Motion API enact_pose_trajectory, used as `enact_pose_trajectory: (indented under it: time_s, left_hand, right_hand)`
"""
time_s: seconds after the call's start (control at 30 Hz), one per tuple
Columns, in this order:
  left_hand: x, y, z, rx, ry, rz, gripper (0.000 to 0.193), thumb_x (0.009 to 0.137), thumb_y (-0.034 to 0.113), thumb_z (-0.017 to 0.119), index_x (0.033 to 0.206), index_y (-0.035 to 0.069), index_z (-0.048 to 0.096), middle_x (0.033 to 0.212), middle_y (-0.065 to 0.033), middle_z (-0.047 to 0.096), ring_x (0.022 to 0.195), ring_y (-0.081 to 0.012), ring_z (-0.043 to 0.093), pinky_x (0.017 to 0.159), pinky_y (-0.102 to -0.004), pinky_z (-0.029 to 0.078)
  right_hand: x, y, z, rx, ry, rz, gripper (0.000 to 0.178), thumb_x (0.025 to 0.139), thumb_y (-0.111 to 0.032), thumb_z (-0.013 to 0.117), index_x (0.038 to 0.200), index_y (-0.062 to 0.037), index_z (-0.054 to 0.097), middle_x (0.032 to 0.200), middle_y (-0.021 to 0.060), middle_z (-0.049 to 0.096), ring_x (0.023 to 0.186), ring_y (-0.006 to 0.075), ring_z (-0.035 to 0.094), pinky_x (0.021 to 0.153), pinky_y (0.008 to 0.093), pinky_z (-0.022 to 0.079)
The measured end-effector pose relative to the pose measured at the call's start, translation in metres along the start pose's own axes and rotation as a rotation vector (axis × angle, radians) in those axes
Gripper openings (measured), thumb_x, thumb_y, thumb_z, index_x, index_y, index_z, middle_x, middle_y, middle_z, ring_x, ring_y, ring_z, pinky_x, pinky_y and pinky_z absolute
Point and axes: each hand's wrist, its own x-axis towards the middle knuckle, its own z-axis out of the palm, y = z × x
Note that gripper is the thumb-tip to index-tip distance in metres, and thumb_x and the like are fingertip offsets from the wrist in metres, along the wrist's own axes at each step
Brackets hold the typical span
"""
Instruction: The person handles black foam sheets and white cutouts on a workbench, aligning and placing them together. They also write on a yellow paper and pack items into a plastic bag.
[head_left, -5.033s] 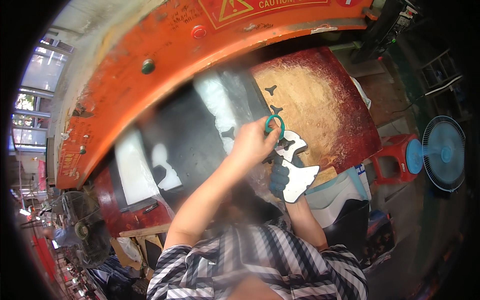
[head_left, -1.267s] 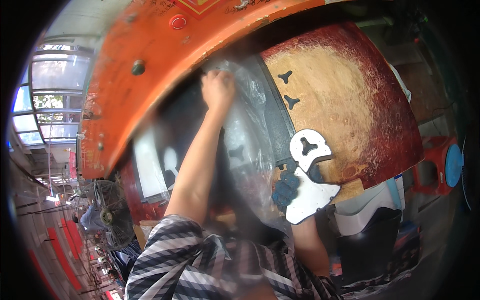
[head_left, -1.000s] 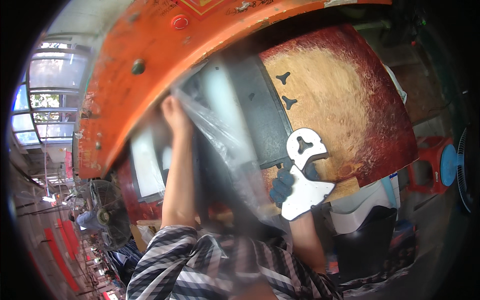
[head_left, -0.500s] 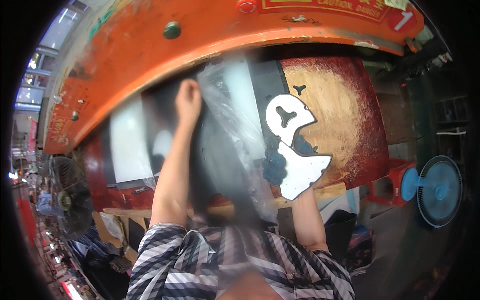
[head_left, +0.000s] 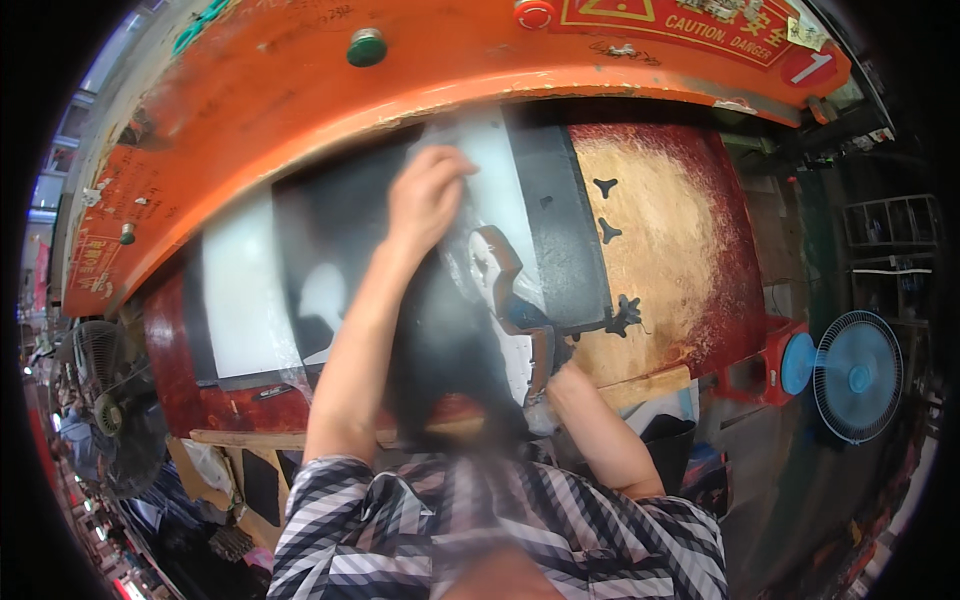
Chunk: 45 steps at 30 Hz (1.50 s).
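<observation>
My left hand (head_left: 430,195) is closed at the far part of the sheets, its fingers curled at a crinkled clear plastic film (head_left: 462,255) and seeming to pinch it. My right hand (head_left: 563,368) grips a curved, white-faced cutting die (head_left: 518,360), which hides most of its fingers. The die is tilted up on edge, so its brown side shows. Beneath it lie a dark sheet (head_left: 425,340) and a white strip (head_left: 490,150). Right of the die, a black sheet (head_left: 560,210) overlaps the worn wooden board (head_left: 670,240).
Small dark three-pointed pieces (head_left: 609,231) and a dark lobed scrap (head_left: 626,315) lie on the board. An orange machine beam (head_left: 270,130) with a green button (head_left: 367,47) spans the far side. A blue fan (head_left: 858,378) and red stool (head_left: 750,375) stand right.
My left hand has moved right across the sheets. My right hand has brought the die leftward off the board and tipped it from flat to edge-on. Another three-pointed piece and the lobed scrap now show.
</observation>
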Motion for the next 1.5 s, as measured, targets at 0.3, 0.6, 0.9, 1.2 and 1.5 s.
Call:
enact_pose_trajectory:
  time_s: [0.3,0.6,0.9,1.2,1.5]
  left_hand:
    - [0.045,-0.015,0.062,0.465,-0.333,0.058,0.033,0.081,0.001,0.047,0.108,0.008,0.065,0.113,-0.008,0.064,0.107,-0.0278,0.057,0.09,-0.04,0.046]
    - [0.062,0.005,0.069,0.076,-0.673,0.08,0.025,0.079,0.005,0.055,0.1,0.009,0.068,0.097,-0.008,0.067,0.097,-0.0238,0.06,0.086,-0.0363,0.044]
    - [0.066,0.012,0.114,0.644,-0.702,0.177,0.021,0.074,0.028,0.069,0.093,0.019,0.069,0.086,-0.004,0.066,0.09,-0.0208,0.061,0.081,-0.0386,0.041]
    - [0.071,0.019,0.099,0.137,-0.927,0.022,0.017,0.081,0.024,0.062,0.093,0.015,0.069,0.091,-0.0043,0.069,0.088,-0.0254,0.064,0.076,-0.0374,0.05]
    - [0.063,0.05,0.122,0.923,-0.949,0.348,0.006,0.075,0.017,0.06,0.076,0.021,0.066,0.074,-0.0015,0.066,0.078,-0.022,0.063,0.079,-0.04,0.039]
  right_hand:
    - [-0.006,-0.001,-0.006,0.066,-0.014,-0.027,0.038,0.088,-0.043,0.05,0.109,-0.0117,0.053,0.074,0.0043,0.051,0.063,0.0172,0.05,0.052,0.0308,0.043]
    - [-0.004,0.001,-0.009,0.123,-0.029,-0.027,0.038,0.089,-0.042,0.05,0.111,-0.0124,0.053,0.075,0.0039,0.052,0.065,0.0167,0.051,0.053,0.0298,0.043]
    - [-0.003,-0.002,-0.01,0.141,-0.045,-0.021,0.037,0.089,-0.042,0.05,0.113,-0.0131,0.053,0.075,0.0035,0.052,0.066,0.0161,0.051,0.054,0.0288,0.044]
    - [-0.01,-0.003,-0.009,0.14,-0.053,0.002,0.037,0.089,-0.041,0.05,0.115,-0.0138,0.053,0.076,0.0031,0.053,0.068,0.0155,0.052,0.054,0.0279,0.045]
    - [-0.076,-0.012,0.006,0.196,-0.139,0.04,0.037,0.089,-0.04,0.05,0.117,-0.0145,0.053,0.077,0.0027,0.053,0.069,0.0149,0.052,0.055,0.0269,0.045]
